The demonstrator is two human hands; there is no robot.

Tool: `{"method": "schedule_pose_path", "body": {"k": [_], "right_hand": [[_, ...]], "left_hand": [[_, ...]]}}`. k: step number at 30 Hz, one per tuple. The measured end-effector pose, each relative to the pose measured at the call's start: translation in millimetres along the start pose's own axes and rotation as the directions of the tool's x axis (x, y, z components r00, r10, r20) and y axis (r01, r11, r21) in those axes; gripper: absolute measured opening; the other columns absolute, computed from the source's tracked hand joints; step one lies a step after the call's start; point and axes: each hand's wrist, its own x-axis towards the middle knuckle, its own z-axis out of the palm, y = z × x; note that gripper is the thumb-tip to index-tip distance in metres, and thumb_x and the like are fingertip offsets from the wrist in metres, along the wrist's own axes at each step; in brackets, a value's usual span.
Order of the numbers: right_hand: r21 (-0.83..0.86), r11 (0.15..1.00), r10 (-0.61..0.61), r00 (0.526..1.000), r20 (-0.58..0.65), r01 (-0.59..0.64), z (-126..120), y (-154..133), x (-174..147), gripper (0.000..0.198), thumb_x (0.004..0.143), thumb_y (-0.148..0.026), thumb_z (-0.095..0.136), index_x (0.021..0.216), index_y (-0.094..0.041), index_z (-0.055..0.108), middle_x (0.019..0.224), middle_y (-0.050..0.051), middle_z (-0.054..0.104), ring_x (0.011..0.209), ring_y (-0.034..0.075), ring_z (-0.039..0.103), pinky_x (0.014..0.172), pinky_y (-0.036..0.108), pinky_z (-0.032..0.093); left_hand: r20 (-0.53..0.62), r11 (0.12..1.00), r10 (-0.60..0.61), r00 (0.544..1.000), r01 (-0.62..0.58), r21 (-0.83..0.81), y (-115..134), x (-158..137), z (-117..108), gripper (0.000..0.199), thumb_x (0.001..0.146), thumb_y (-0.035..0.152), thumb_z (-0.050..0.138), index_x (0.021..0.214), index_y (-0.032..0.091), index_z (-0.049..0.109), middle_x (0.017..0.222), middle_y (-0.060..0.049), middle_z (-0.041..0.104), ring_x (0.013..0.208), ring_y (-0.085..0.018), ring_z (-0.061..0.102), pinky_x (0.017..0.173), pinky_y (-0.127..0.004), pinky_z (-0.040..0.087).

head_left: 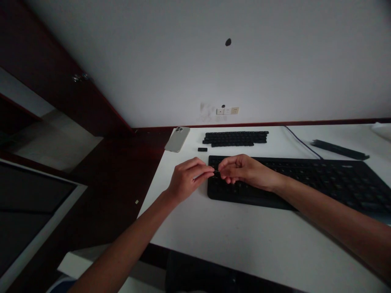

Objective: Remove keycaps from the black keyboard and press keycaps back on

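Two hands on one tiny thing: left hand (190, 177) and right hand (247, 171), fingertips pinched together on a thin wiry piece (216, 171) over the keyboard's (311, 173) left end. Probably featherlight, stiff-ish but bendable, easily dropped; I'd grip its tips gently.

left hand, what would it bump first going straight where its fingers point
Probably the right hand, just ahead of the left hand, with a thin piece between them; depth is hard to judge, but the keyboard seems to lie below.
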Motion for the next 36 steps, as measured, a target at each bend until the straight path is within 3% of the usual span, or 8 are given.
{"method": "schedule_pose_path", "body": {"k": [4, 7, 13, 20, 29, 36], "right_hand": [[0.082, 0.996, 0.042, 0.999, -0.008, -0.041, 1, 4, 0, 0.026, 0.079, -0.033, 0.082, 0.096, -0.016, 0.074, 0.085, 0.003, 0.073, 0.070, 0.009, 0.064, 0.064, 0.020, 0.051], [0.032, 0.999, 0.043, 0.999, -0.007, -0.043, 1, 2, -1, 0.031, 0.081, -0.041, 0.079, 0.098, -0.016, 0.073, 0.090, 0.005, 0.074, 0.075, 0.012, 0.068, 0.068, 0.023, 0.054], [-0.264, 0.964, -0.030, 0.999, -0.031, 0.021, -2, -6, -2, 0.035, 0.077, -0.047, 0.080, 0.095, -0.017, 0.074, 0.082, 0.005, 0.075, 0.070, 0.016, 0.067, 0.066, 0.029, 0.054], [-0.629, 0.770, -0.197, 0.978, -0.066, 0.112, 6, -2, -7, 0.024, 0.085, -0.044, 0.069, 0.087, -0.021, 0.074, 0.070, 0.001, 0.067, 0.063, 0.015, 0.059, 0.054, 0.027, 0.043], [-0.760, 0.638, -0.279, 0.957, -0.082, 0.121, -1, -6, -7, 0.017, 0.087, -0.038, 0.066, 0.086, -0.023, 0.074, 0.067, -0.002, 0.061, 0.060, 0.013, 0.051, 0.054, 0.026, 0.039], [-0.763, 0.632, -0.266, 0.963, -0.046, 0.138, 1, -5, -9, 0.018, 0.085, -0.039, 0.068, 0.085, -0.023, 0.076, 0.068, -0.001, 0.063, 0.060, 0.013, 0.051, 0.054, 0.027, 0.039]], "left_hand": [[0.024, 1.000, -0.025, 0.999, 0.026, -0.002, -2, 0, 4, 0.008, 0.095, 0.022, 0.064, 0.100, 0.019, 0.070, 0.090, -0.002, 0.069, 0.079, -0.011, 0.065, 0.071, -0.022, 0.052], [0.054, 0.998, -0.069, 0.996, 0.069, 0.007, -3, 0, 7, 0.008, 0.098, 0.021, 0.060, 0.097, 0.019, 0.067, 0.087, -0.002, 0.067, 0.077, -0.010, 0.063, 0.070, -0.022, 0.050], [0.152, 0.986, -0.169, 0.974, 0.168, 0.015, -2, -2, 8, 0.013, 0.100, 0.021, 0.053, 0.093, 0.018, 0.063, 0.089, -0.002, 0.065, 0.076, -0.010, 0.060, 0.070, -0.023, 0.048], [0.250, 0.974, -0.203, 0.947, 0.220, -0.043, -4, -2, 9, 0.011, 0.099, 0.020, 0.053, 0.097, 0.018, 0.064, 0.092, -0.003, 0.066, 0.077, -0.011, 0.060, 0.068, -0.024, 0.047], [0.334, 0.901, -0.264, 0.905, 0.355, -0.249, -8, -3, 4, 0.016, 0.098, 0.029, 0.058, 0.097, 0.017, 0.069, 0.087, -0.003, 0.066, 0.074, -0.011, 0.057, 0.067, -0.023, 0.047], [0.352, 0.885, -0.278, 0.894, 0.381, -0.268, -9, -3, 2, 0.011, 0.094, 0.025, 0.063, 0.092, 0.017, 0.071, 0.082, -0.002, 0.062, 0.073, -0.011, 0.055, 0.068, -0.024, 0.047]]}}
